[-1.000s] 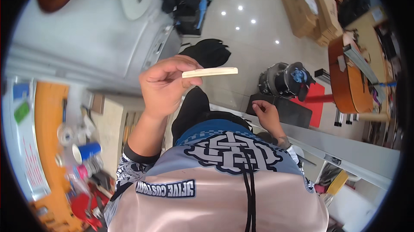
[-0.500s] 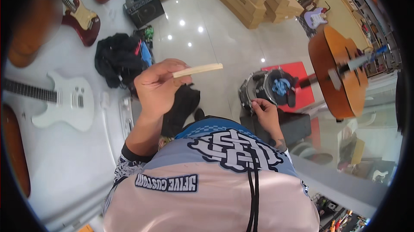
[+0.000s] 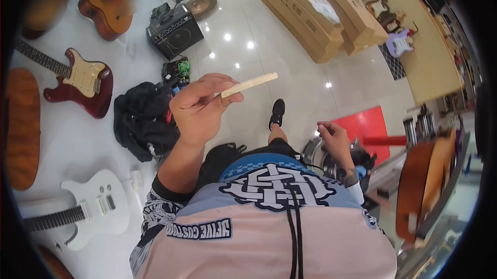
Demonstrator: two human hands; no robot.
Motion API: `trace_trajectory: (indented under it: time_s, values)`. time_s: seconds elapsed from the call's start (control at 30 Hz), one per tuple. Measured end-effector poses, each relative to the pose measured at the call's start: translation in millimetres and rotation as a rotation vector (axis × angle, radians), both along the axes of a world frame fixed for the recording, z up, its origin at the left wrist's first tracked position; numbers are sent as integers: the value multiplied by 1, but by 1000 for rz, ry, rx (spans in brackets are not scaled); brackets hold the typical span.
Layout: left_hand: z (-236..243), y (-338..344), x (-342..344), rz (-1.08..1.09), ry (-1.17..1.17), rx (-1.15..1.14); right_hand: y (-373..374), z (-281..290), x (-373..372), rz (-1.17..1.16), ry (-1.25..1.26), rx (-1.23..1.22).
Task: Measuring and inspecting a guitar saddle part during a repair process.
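Observation:
In front of my body, my left hand (image 3: pixel 203 104) is raised and pinches a thin, pale, flat strip (image 3: pixel 253 83) by one end. The strip looks like wood and its free end points to the right, slightly upward in the view. Lower on the right, my right hand (image 3: pixel 336 143) hangs with curled fingers, thumb and forefinger close together. Anything small between them is too hard to make out. Behind and below that hand is a drum (image 3: pixel 315 153), partly hidden by the forearm.
Guitars line the left side, among them a white electric guitar (image 3: pixel 103 209) and a dark red one (image 3: pixel 85 84). An amplifier (image 3: pixel 176 31) stands by a black garment (image 3: pixel 142 123). Ahead are long cardboard boxes (image 3: pixel 305 25). On the right are a red mat (image 3: pixel 365 123) and an acoustic guitar (image 3: pixel 414 191).
I have stepped forward and my shoe now shows on the floor. The drum and the acoustic guitar have shifted lower in view. My left hand keeps its hold on the strip.

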State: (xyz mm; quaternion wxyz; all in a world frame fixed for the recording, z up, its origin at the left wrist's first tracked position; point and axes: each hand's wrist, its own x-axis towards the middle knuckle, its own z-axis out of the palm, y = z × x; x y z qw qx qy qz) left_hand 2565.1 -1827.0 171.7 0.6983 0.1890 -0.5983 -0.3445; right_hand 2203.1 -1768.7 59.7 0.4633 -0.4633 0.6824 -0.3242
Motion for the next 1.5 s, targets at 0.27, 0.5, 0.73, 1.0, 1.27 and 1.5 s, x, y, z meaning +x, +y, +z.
trace_trajectory:
  time_s: [0.27,0.5,0.73,1.0,1.27,1.5]
  values:
    - [-30,-273,3,-43,87,250,-362,47,29,255,-12,-286]
    - [-31,-489,26,-72,-1,336,-626,163,134,856,-76,-419]
    - [-78,-750,107,-170,-24,403,-888,116,244,1043,-157,-121]
    - [-63,-1072,183,-451,-178,626,-1162,117,305,879,-126,-6]
    - [-96,-1380,225,-523,-596,625,-1427,53,335,735,-313,44]
    - [-100,-1663,266,-425,-600,596,-1727,57,381,806,-244,174]
